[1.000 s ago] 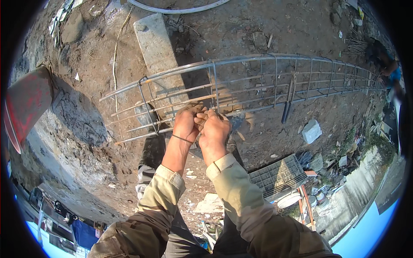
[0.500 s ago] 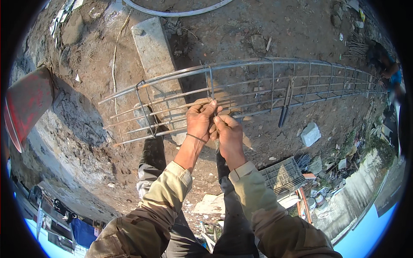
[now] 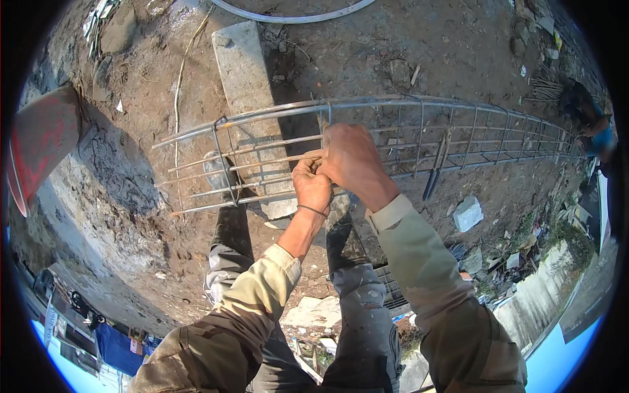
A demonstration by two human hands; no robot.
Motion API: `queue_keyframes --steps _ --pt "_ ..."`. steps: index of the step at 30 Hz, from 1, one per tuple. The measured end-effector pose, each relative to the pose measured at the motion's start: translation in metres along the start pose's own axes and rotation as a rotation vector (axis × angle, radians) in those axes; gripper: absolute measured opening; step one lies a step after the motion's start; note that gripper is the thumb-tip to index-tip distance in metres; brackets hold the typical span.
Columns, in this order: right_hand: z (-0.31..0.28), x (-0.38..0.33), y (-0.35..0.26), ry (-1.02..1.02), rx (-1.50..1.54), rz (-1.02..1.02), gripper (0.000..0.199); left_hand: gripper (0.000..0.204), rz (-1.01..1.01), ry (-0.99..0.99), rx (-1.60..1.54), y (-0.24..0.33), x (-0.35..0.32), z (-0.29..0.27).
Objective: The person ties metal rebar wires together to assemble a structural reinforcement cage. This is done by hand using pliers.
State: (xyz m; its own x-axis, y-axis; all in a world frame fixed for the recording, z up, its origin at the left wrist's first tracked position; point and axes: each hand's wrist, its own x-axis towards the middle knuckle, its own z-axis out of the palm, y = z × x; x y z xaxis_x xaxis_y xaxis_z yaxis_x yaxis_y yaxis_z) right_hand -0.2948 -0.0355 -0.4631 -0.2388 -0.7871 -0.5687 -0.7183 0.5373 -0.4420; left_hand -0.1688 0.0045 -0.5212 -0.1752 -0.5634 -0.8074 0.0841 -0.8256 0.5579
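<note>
A long rebar cage (image 3: pixel 255 166) of thin bars and square stirrups stretches from left of centre to the far right. Over its near part my left hand (image 3: pixel 310 186) is closed in a pinch at one of the lengthwise bars. Just above and to its right, my right hand (image 3: pixel 354 160) is closed too, its back toward me, next to a stirrup. What the fingers of either hand hold is hidden or too small to name. A pair of pincers (image 3: pixel 432 178) with dark handles hangs on the cage right of my hands.
A concrete block (image 3: pixel 242 72) lies under the cage's left part. A red, dirt-covered sheet-like object (image 3: pixel 42 144) stands at the left. A pale stone block (image 3: pixel 468 213) sits on the ground at the right. At the cage's far right end is another person in blue (image 3: pixel 599 131).
My right hand has gone up and over, from below the left hand to above it, turning its back to me. My left hand has dropped slightly, still pinching.
</note>
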Motion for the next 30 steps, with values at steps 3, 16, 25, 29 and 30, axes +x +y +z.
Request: queue_keyframes --steps 3,16,25,29,30 --pt "-0.011 -0.01 0.009 -0.003 0.001 -0.054 0.014 0.01 0.028 0.047 0.033 -0.002 0.001 0.001" --pt "0.067 -0.059 0.02 0.51 0.422 0.191 0.011 0.009 -0.126 -0.026 -0.018 0.021 -0.004 0.006" --pt "0.025 -0.049 0.052 0.574 -0.136 -0.038 0.035 0.01 -0.123 0.055 0.097 0.024 0.0 0.007" --pt "0.012 -0.016 0.075 0.344 -0.238 -0.508 0.038 0.01 -0.147 0.035 0.072 0.025 -0.001 0.014" --pt "0.017 -0.008 0.079 0.165 -0.218 -0.647 0.042 0.01 -0.145 0.032 0.073 0.024 -0.001 0.013"
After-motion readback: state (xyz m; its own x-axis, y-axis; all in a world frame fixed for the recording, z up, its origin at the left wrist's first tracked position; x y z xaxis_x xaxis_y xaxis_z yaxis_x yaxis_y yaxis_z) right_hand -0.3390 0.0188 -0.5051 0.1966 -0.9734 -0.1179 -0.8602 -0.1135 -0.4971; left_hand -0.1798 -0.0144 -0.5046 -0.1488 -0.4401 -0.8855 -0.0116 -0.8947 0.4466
